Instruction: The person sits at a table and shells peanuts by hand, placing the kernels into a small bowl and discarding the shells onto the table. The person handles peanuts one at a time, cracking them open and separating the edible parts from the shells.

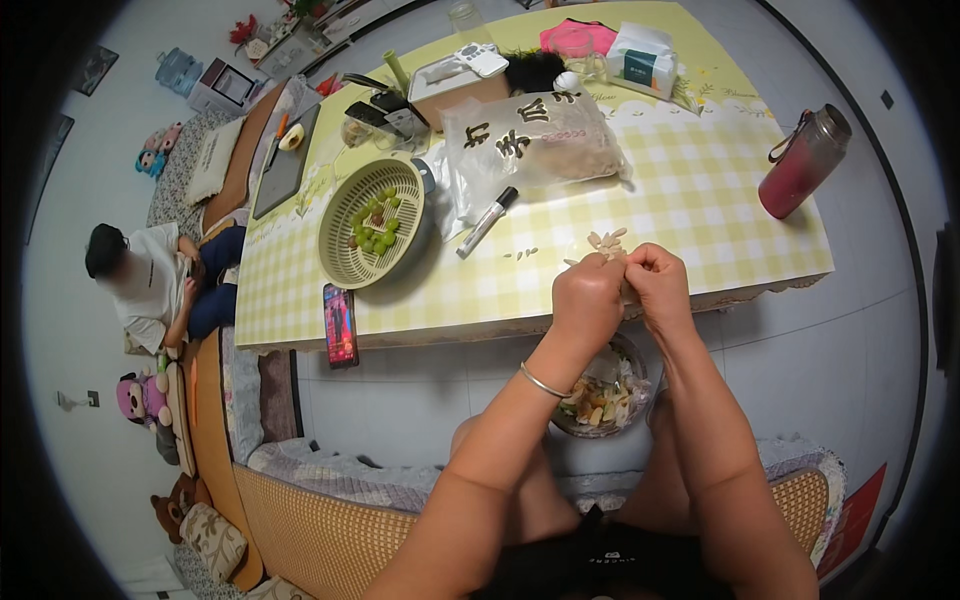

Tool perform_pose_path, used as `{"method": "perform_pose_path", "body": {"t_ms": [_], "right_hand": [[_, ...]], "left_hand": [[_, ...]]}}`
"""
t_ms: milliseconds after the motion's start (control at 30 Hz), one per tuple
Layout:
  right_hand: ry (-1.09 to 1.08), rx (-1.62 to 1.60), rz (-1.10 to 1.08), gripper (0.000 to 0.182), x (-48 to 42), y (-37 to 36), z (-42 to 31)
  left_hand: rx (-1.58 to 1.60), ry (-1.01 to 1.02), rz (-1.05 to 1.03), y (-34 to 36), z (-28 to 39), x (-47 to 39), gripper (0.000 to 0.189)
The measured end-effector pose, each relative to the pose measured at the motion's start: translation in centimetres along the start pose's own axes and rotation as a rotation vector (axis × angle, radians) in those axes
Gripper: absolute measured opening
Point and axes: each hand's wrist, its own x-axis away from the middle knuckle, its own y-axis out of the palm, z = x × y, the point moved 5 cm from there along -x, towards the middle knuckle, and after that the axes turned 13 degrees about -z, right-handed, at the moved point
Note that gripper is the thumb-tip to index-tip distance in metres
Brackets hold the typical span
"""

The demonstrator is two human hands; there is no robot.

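My left hand (589, 298) and my right hand (661, 289) meet over the table's near edge, fingers curled and fingertips pinched together. What lies between them is small and mostly hidden, apparently a pale seed. Just beyond the fingers lies a small heap of pale unshelled seeds (608, 241), probably pumpkin seeds. To its left, several greenish kernels (520, 254) rest in a loose row on the checked tablecloth (720, 217). Beneath my forearms, a waste bowl (600, 405) with a plastic liner holds peelings and scraps.
A marker (487, 223) lies before a plastic bag (551, 142) bearing writing. Grapes (375, 225) fill part of a colander (339, 259). A phone (340, 326) overhangs the table edge. At right stands a red flask (802, 165). A person (154, 277) sits at left.
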Motion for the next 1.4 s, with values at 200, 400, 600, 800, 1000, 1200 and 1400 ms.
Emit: {"method": "perform_pose_path", "body": {"t_ms": [200, 400, 600, 800, 1000, 1200, 1400], "right_hand": [[0.060, -0.020, -0.014, 0.008, 0.0, -0.5, 0.3], [0.184, -0.234, -0.112, 0.010, 0.3, -0.1, -1.1], [0.131, -0.151, -0.176, 0.010, 0.1, 0.2, -1.2], [0.087, -0.020, -0.190, 0.007, 0.0, 0.6, -1.5], [0.079, -0.041, -0.175, 0.007, 0.2, 0.5, -1.4], [0.121, -0.355, -0.188, 0.016, -0.1, 0.1, -0.4], [0.172, -0.473, -0.226, 0.024, -0.4, 0.4, 0.1]], "left_hand": [[0.100, 0.015, 0.035, -0.1, -0.2, 0.1, 0.023], [1.078, -0.384, -0.195, 1.1, -3.3, -0.1, 0.017], [1.386, -0.609, -0.200, 1.6, -4.4, 0.2, 0.020], [1.246, -0.499, -0.175, 1.5, -4.6, 0.1, 0.015], [0.934, -0.375, -0.066, 1.3, -3.8, -0.1, 0.007], [0.423, -0.052, 0.100, -1.0, -0.9, -0.4, 0.007], [0.378, -0.036, 0.085, -2.1, -0.2, -0.7, 0.010]]}}
